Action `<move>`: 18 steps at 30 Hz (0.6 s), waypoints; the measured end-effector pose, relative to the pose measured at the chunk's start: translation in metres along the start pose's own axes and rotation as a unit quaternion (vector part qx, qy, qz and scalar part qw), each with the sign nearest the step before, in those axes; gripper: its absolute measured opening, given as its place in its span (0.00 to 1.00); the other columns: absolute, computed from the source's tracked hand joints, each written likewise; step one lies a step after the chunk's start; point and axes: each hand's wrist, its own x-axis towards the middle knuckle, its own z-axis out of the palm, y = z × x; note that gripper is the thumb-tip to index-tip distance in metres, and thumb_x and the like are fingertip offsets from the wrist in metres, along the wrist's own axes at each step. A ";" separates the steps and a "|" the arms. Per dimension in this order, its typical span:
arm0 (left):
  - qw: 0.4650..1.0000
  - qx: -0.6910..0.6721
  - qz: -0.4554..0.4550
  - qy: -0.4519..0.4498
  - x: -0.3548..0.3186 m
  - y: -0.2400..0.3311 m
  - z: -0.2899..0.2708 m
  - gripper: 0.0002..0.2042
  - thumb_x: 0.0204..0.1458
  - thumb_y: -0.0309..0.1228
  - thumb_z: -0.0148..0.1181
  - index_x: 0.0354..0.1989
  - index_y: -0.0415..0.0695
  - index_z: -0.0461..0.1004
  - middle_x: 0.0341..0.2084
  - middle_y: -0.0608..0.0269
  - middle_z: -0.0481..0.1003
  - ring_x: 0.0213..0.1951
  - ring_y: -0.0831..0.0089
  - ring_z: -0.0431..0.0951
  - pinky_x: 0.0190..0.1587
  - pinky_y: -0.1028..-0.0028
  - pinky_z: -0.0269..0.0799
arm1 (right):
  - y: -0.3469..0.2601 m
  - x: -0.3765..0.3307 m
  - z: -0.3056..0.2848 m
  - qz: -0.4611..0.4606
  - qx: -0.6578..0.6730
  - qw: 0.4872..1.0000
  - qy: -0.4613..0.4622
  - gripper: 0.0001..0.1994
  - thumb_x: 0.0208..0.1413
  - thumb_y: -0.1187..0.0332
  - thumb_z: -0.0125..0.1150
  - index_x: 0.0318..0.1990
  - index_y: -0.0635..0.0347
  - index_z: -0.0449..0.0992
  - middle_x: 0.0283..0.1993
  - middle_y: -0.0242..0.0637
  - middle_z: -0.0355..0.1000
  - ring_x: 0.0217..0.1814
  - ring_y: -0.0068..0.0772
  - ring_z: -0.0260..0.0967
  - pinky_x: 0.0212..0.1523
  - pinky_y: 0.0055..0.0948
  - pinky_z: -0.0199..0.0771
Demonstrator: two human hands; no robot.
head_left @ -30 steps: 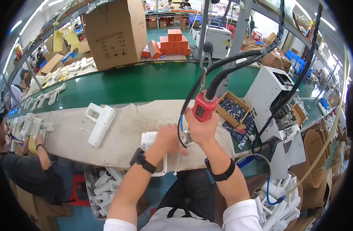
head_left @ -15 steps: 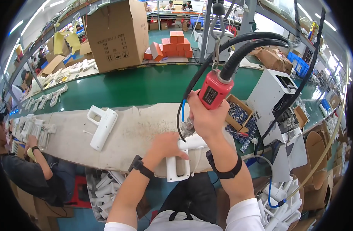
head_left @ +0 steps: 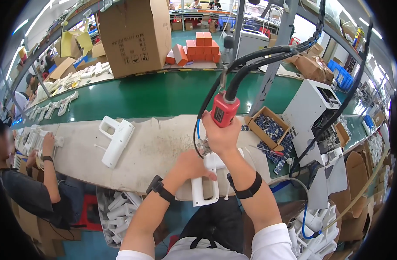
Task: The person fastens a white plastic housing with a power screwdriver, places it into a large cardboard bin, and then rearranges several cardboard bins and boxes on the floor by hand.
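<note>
My right hand is wrapped round a red power screwdriver that hangs from a hook, with thick black cables at its top. Its lower end points down at a white pistol-shaped plastic housing; whether the tip touches is hidden by my hands. My left hand grips that housing near where the looped handle joins the body, thumb across the handle. The housing lies at the bench's front edge, handle toward me. Farther left on the bench rests a second white housing, a thin white stem sticking out of its side.
A cardboard tray of small dark parts sits at the right, more parts spilled beside it. Behind the bench runs a green conveyor, with a large carton beyond. A co-worker handles white parts at the left. Boxes of white housings stand below.
My right hand has brought the screwdriver lower and slightly left, toward the housing. My left hand still holds the housing. The co-worker's hand has risen over the white parts.
</note>
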 end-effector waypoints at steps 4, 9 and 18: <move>0.993 -0.004 0.061 0.105 0.004 -0.005 0.009 0.49 0.21 0.67 0.65 0.46 0.36 0.71 0.38 0.49 0.74 0.45 0.54 0.74 0.47 0.61 0.70 | -0.021 0.001 -0.011 -0.014 0.000 1.000 0.011 0.06 0.50 0.72 0.60 0.26 0.63 0.71 0.15 0.28 0.65 0.13 0.16 0.61 0.15 0.19 0.58; 0.996 0.009 0.048 0.070 0.017 -0.006 0.007 0.46 0.18 0.69 0.64 0.39 0.38 0.70 0.37 0.52 0.74 0.42 0.56 0.75 0.44 0.61 0.71 | -0.075 -0.003 -0.027 0.001 0.040 0.999 -0.001 0.05 0.50 0.74 0.60 0.28 0.64 0.70 0.14 0.29 0.65 0.12 0.18 0.61 0.14 0.18 0.60; 0.971 -0.069 0.161 0.161 0.024 -0.014 0.022 0.47 0.20 0.65 0.68 0.44 0.35 0.68 0.38 0.51 0.73 0.44 0.53 0.74 0.46 0.61 0.71 | -0.030 -0.023 -0.021 0.050 -0.021 0.998 -0.023 0.06 0.48 0.71 0.62 0.26 0.62 0.72 0.16 0.25 0.65 0.17 0.14 0.61 0.18 0.19 0.59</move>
